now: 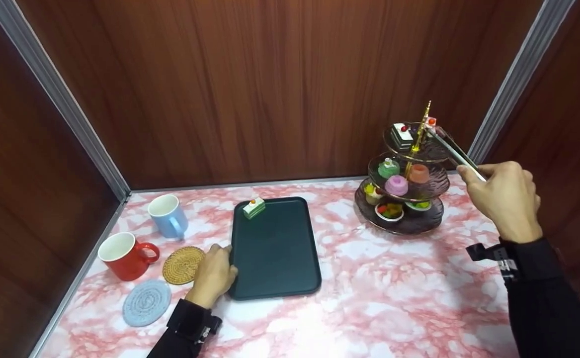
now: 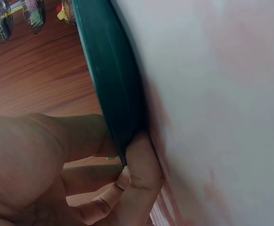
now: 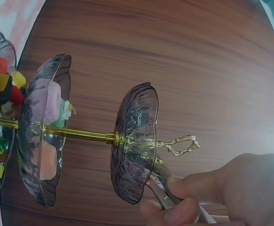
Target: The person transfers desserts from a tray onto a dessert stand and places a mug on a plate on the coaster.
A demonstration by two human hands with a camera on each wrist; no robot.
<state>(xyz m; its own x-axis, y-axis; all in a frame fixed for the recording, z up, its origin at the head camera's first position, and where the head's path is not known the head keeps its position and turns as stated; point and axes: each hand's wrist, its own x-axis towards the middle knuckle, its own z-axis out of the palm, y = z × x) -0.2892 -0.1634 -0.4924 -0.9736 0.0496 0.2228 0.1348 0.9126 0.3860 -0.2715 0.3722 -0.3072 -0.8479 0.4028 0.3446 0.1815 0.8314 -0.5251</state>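
My left hand pinches the left rim of a dark green tray. In the left wrist view, the tray's edge runs between thumb and fingers. A small green-and-white layered cake sits in the tray's far left corner. At the right, my right hand holds metal tongs. Their tips are at a small pink cake with a red topping, over the top tier of a three-tier dessert stand. Whether the cake is lifted, I cannot tell. A dark-and-white cake slice also sits on that tier.
Colourful small desserts fill the stand's middle tier, and fruit cups the bottom one. To the left stand a blue mug and a red mug, near a woven coaster and a grey-blue coaster. Wooden walls enclose the table.
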